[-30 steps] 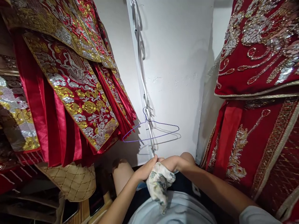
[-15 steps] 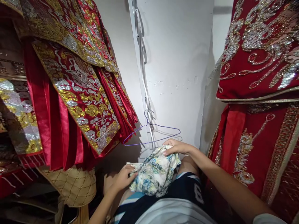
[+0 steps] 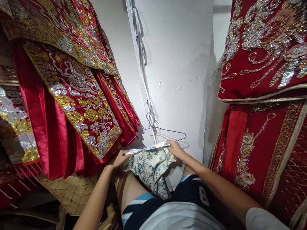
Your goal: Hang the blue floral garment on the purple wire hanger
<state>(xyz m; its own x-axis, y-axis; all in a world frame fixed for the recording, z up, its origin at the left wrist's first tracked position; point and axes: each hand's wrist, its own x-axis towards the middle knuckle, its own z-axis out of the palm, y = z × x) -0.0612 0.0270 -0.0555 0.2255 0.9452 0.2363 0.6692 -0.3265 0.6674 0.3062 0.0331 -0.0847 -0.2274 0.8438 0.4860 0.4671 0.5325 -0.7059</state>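
Note:
Stretched between my two hands is a floral garment point(image 3: 151, 166), white with blue, green and yellow print; its kind I cannot make out. My left hand point(image 3: 118, 158) grips the left end of its pale upper edge. At the other end, my right hand point(image 3: 174, 148) pinches that same edge. The cloth hangs down in folds between my thighs. Right behind the top edge, a thin purple hanger point(image 3: 165, 129) hangs by its hook from a white strap on the wall. Part of the hanger's lower bar is hidden by the cloth and my right hand.
Red robes with gold and silver embroidery point(image 3: 88, 105) hang close on the left. More red beaded garments point(image 3: 268, 80) hang on the right. A white looped strap point(image 3: 144, 73) runs down the pale wall point(image 3: 177, 57) ahead. Quilted beige fabric point(image 3: 74, 190) lies low at left.
The bunched garment has been lifted off my lap and spread out, its top edge now pulled straight. My hands have moved apart, the left one up and to the left.

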